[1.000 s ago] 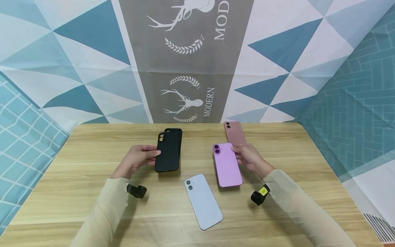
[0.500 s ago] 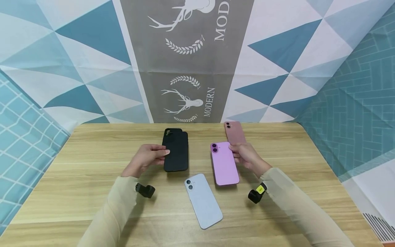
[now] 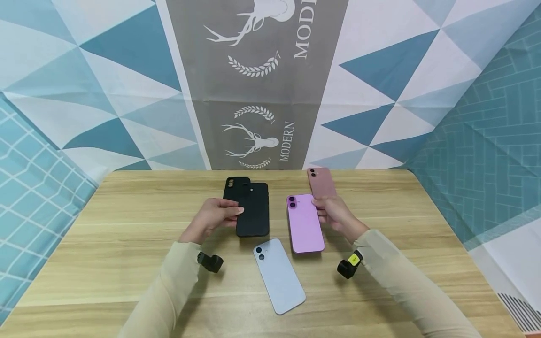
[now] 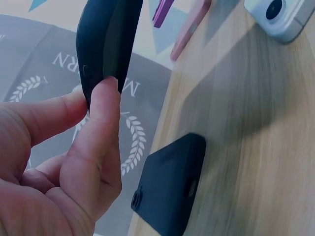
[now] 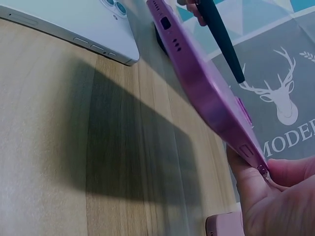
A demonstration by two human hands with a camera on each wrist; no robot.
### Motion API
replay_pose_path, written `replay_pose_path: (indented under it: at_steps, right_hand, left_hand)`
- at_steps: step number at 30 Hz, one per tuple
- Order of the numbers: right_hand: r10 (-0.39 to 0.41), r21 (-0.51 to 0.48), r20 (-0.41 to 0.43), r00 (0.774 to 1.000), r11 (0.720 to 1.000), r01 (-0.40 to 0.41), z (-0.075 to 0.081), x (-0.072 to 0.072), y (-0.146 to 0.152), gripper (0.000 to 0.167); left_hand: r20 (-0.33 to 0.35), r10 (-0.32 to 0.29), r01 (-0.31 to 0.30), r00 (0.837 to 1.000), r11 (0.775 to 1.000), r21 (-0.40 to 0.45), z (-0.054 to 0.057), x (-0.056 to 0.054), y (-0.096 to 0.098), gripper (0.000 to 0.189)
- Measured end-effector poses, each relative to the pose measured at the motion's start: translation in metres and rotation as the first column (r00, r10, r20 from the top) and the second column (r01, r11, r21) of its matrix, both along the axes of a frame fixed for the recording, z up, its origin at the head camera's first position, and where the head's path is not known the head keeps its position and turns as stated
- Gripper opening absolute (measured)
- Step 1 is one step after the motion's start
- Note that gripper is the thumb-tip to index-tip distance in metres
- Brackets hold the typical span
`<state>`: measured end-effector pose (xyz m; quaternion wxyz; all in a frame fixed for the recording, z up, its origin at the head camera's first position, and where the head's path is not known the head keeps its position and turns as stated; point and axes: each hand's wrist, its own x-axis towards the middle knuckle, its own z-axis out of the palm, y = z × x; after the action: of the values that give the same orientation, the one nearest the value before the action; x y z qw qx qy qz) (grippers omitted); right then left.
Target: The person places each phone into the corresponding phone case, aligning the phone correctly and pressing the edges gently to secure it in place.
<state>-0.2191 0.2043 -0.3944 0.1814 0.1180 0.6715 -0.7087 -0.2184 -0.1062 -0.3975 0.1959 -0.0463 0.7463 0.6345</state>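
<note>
My left hand (image 3: 217, 216) pinches a black phone case (image 3: 255, 213) by its left edge, thumb on top. In the left wrist view the held case (image 4: 106, 44) is lifted and seen edge-on. Behind and partly under it, a second black phone case (image 3: 236, 183) lies on the table. My right hand (image 3: 338, 213) holds a purple phone (image 3: 306, 227) by its right edge, back side up. The right wrist view shows this phone (image 5: 206, 93) raised over its shadow, charging port at the near end. A gap separates the purple phone and the held case.
A pale blue-white phone (image 3: 279, 277) lies back up on the wooden table (image 3: 105, 263), nearer than both hands. A pink phone (image 3: 322, 180) lies behind my right hand at the table's back edge. Patterned cloth (image 3: 262, 84) hangs behind the table.
My left hand has carried the held black case to the right, uncovering more of the second case. My right hand has shifted the purple phone slightly left. The two have drawn closer.
</note>
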Motion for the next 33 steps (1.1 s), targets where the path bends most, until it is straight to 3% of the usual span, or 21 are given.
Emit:
replay_pose_path:
  at_steps: [5, 12, 33]
  right_hand:
    - [0.005, -0.001, -0.002, 1.000, 1.000, -0.005, 0.001, -0.001, -0.002, 0.040]
    - [0.006, 0.000, -0.003, 1.000, 1.000, -0.006, 0.003, -0.002, -0.004, 0.036]
    - [0.026, -0.010, -0.012, 1.000, 1.000, -0.026, 0.000, -0.005, -0.008, 0.047]
  left_hand:
    - [0.007, -0.003, 0.003, 1.000, 1.000, 0.010, -0.001, 0.000, 0.009, 0.042]
    - [0.009, -0.009, 0.009, 1.000, 1.000, -0.010, 0.000, 0.000, 0.017, 0.041]
    - [-0.004, -0.041, 0.041, 0.999, 0.999, 0.010, 0.001, 0.002, 0.038, 0.037]
